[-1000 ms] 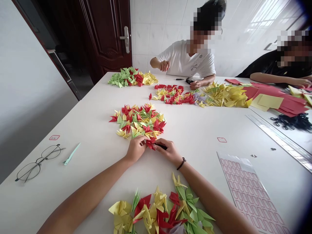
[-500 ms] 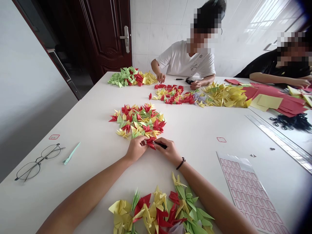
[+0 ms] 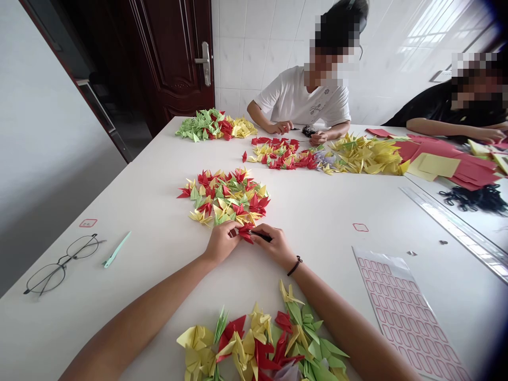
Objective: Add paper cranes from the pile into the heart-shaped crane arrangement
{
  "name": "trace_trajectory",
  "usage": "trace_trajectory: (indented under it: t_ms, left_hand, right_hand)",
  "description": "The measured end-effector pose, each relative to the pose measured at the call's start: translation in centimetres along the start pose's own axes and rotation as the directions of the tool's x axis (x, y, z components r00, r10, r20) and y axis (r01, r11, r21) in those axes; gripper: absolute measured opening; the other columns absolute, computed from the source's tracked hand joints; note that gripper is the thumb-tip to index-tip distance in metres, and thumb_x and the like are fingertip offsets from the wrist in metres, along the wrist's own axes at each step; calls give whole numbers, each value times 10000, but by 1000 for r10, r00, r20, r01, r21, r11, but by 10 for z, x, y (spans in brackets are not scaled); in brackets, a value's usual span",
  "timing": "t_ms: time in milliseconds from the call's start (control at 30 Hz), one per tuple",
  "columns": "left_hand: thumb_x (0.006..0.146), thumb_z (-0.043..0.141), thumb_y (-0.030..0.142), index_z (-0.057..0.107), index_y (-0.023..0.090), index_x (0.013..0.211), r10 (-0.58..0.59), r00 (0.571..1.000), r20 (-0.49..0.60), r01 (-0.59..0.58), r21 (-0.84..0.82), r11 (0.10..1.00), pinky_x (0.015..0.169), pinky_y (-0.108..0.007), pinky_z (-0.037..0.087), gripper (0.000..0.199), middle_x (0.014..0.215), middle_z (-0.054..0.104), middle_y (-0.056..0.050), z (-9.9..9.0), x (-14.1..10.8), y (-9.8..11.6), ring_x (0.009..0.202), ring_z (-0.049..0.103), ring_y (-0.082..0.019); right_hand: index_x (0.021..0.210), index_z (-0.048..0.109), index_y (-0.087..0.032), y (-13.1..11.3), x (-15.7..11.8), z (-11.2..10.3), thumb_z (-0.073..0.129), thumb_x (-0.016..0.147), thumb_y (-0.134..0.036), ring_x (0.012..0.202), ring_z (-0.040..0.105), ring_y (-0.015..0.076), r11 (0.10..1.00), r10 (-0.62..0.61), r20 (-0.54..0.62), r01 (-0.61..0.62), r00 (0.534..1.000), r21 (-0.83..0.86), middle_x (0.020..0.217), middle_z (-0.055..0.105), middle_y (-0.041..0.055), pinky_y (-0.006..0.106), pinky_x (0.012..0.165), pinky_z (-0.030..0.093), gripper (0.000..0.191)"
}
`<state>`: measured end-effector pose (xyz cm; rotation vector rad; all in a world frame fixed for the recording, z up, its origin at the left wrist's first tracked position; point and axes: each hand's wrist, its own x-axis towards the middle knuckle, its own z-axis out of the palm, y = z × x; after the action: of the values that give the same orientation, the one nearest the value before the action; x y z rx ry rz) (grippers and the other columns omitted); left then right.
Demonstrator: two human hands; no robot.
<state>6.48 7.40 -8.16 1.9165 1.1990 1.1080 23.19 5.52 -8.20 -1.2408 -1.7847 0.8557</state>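
Between the fingertips of my left hand is a small red folded paper crane, pinched just above the table. My right hand is closed on a slim black tool, its tip at the crane; the kind of tool is hard to make out. Right beyond my fingers lies a ring-like heap of red, yellow and green paper cranes. Another pile of folded paper cranes lies between my forearms, near the front of the table.
Glasses and a mint-green stick-like tool lie left. At right are a label sheet, a ruler and black cords. Across the table sit two people, near more cranes and red paper.
My hands and the red crane have hardly moved. Across the table, the hand of the person in white has shifted right, toward the small black item.
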Motion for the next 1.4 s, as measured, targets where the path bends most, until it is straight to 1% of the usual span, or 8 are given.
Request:
trace_trajectory:
  t_ms: [233,533,967,1400]
  left_hand:
    - [676,570,147,646,155,777,7,1000,11,-7,0,1000,519,-199,419,127,687,619,-1,-1,0,2,521,494,-82]
    - [669,576,117,649,145,784,13,1000,20,-13,-1,1000,521,-191,409,139,686,614,-2,-1,-1,2,525,489,-78]
    - [668,574,115,648,159,771,4,1000,20,-4,-19,1000,517,-191,415,134,678,613,4,-1,-1,2,519,491,-77]
    - [662,571,108,645,157,759,-2,1000,24,3,-18,1000,525,-191,421,131,683,613,4,-2,-1,3,533,497,-81]
  right_hand:
    - [757,586,-163,-1,0,0,517,782,-390,593,527,131,1000,18,-5,-18,1000,-2,651,614,24,252,561,419,238]
    - [747,585,-159,-4,0,-1,551,755,-381,633,536,142,999,33,-13,-33,999,5,685,615,29,264,597,423,225]
    - [708,579,-153,-2,1,0,560,744,-382,580,484,119,998,57,-23,-56,998,33,638,585,16,243,543,383,233]
    - [717,586,-150,-2,1,-1,564,738,-388,602,501,127,996,66,1,-66,998,56,655,590,21,250,559,395,241]
